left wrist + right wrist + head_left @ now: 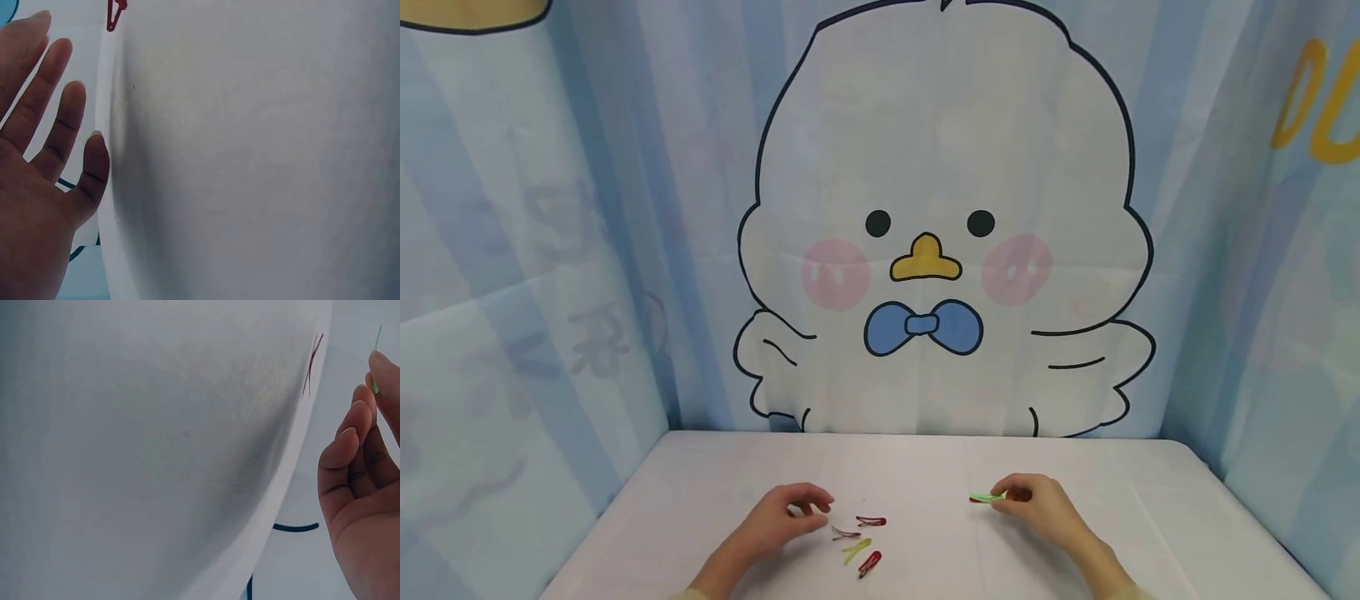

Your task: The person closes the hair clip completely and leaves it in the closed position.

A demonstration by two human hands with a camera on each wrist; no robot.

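Note:
My right hand [1037, 507] pinches a green hair clip [985, 497] between thumb and fingers, above the right part of the table. In the right wrist view the green clip [377, 339] shows as a thin edge. A dark red clip [312, 365] lies on the cloth below it, mostly hidden by the green one in the head view. My left hand [782, 518] hovers with relaxed, parted fingers and holds nothing. Just right of it lie a dark red clip [872, 522], a brownish clip [846, 533], a yellow clip [857, 550] and a red clip [870, 564].
A white cloth covers the table [925, 467]. Behind it hangs a blue and white curtain [700, 167] with a cartoon duck print, and more curtain closes off both sides.

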